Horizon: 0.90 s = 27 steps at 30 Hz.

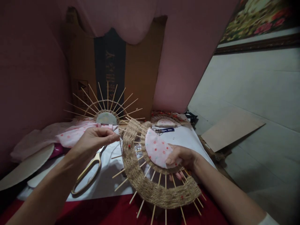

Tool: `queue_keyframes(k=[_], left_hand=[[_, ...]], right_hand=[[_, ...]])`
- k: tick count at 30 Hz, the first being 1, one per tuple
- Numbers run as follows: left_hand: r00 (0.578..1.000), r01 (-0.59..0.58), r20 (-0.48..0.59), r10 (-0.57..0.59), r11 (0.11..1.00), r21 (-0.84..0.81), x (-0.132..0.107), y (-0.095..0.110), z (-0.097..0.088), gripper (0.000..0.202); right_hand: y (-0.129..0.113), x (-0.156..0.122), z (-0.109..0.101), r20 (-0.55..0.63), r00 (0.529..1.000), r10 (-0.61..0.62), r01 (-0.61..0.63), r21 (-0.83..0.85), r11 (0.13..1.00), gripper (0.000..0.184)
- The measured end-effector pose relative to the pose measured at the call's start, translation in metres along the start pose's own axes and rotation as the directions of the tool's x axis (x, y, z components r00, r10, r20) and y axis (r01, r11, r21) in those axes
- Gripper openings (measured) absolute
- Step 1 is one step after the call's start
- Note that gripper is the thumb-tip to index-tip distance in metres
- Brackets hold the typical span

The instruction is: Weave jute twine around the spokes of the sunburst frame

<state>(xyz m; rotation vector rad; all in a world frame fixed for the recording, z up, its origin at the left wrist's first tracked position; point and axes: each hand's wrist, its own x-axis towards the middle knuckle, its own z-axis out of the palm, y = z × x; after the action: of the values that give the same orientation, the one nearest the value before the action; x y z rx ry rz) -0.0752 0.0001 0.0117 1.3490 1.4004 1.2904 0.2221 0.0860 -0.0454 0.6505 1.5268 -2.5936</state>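
Note:
My right hand (181, 157) grips a half-round woven twine piece (150, 189) by its centre, thumb on top and fingers underneath. That centre is a half-disc of pink dotted fabric (156, 150). Thin wooden sticks fan out from it through a wide band of woven twine, which carries small red marks. At the left end of the band, my left hand (103, 137) is closed in a pinch, apparently on a thin strand of twine at its fingertips. Gold-handled scissors (98, 161) lie on the white table cover below my left hand.
Behind stands a second stick fan (106, 118) against a cardboard box (142, 68). Another woven piece (165, 122) and a blue-handled tool (166, 130) lie at the back right. Pink dotted fabric (77, 132) and pale curved boards (28, 165) are at left. A loose panel (232, 128) leans right.

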Motion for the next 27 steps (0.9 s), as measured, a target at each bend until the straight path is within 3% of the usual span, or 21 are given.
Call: queue_keyframes(k=[4, 9, 13, 16, 22, 27], left_hand=[[0.984, -0.177, 0.063, 0.168, 0.961, 0.212, 0.0016, 0.0004, -0.0002, 0.013], [0.886, -0.452, 0.109, 0.450, 0.790, 0.415, 0.0016, -0.0029, -0.0001, 0.007], [0.804, -0.563, 0.143, 0.577, 0.663, 0.493, 0.0008, -0.0024, 0.0004, 0.007], [0.780, -0.579, 0.148, 0.608, 0.611, 0.541, 0.0013, -0.0012, 0.0000, 0.007], [0.803, -0.538, 0.119, 0.584, 0.625, 0.565, 0.0050, -0.0061, -0.0045, 0.011], [0.884, -0.414, 0.017, 0.468, 0.764, 0.494, 0.0028, 0.0001, -0.0055, 0.013]], right_hand=[[-0.0003, 0.0018, -0.0021, 0.002, 1.000, 0.030, -0.030, -0.045, 0.999, 0.034], [-0.0032, 0.0028, 0.0010, 0.019, 0.996, 0.084, -0.082, -0.081, 0.993, 0.034], [-0.0043, 0.0009, 0.0035, 0.012, 0.996, 0.090, -0.089, -0.081, 0.993, 0.032], [-0.0047, -0.0005, 0.0048, -0.003, 0.996, 0.090, -0.090, -0.078, 0.993, 0.035], [-0.0031, -0.0004, 0.0075, -0.017, 0.996, 0.086, -0.087, -0.075, 0.993, 0.037], [-0.0012, -0.0020, 0.0054, -0.002, 0.994, 0.112, -0.111, -0.098, 0.989, 0.044]])
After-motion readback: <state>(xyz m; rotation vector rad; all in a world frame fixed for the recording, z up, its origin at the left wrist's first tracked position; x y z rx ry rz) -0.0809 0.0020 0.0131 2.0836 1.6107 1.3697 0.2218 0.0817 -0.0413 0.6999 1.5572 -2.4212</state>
